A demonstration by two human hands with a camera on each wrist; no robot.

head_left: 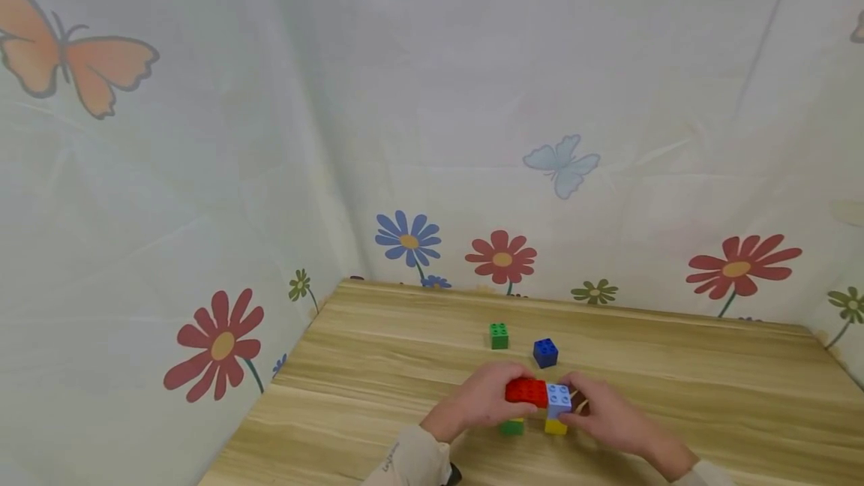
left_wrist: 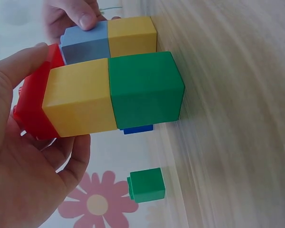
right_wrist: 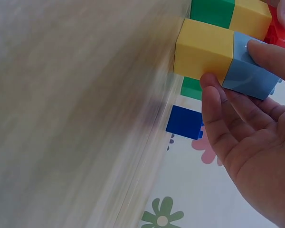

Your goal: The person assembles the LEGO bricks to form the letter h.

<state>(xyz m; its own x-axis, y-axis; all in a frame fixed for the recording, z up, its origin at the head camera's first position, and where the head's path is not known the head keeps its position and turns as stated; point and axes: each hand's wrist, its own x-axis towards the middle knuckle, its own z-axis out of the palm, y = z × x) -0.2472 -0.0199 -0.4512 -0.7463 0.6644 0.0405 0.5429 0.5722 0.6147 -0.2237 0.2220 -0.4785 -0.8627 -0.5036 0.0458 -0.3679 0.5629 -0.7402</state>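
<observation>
Two bare hands work close together over a pale wood-grain table point(head_left: 378, 381), each holding part of a small structure of plastic building bricks. Curled around a red rectangular studded brick point(head_left: 526, 391), the left hand point(head_left: 482, 398) has its thumb on one side and its fingers on the other. That red brick sits on top of a yellow block-shaped plastic brick point(left_wrist: 78, 97), which sits on a green block-shaped plastic brick point(left_wrist: 145, 90); this stack stands upright on the table, and the red brick overhangs it toward the right.

Thumb and fingers of the right hand point(head_left: 610, 415) pinch a light blue plastic brick with four studs point(head_left: 558, 390), set on top of a second yellow plastic brick point(right_wrist: 204, 50), also upright. The red brick's end is right beside the light blue one; whether they touch, I cannot tell.

Farther back, beyond the hands, a small green four-studded brick point(head_left: 499, 337) and a dark blue square studded brick point(head_left: 545, 354) rest on the table, near each other but apart. Behind the table hangs a white sheet point(head_left: 445, 96) printed with flowers and butterflies. A cream sleeve point(head_left: 410, 460) covers the left forearm.
</observation>
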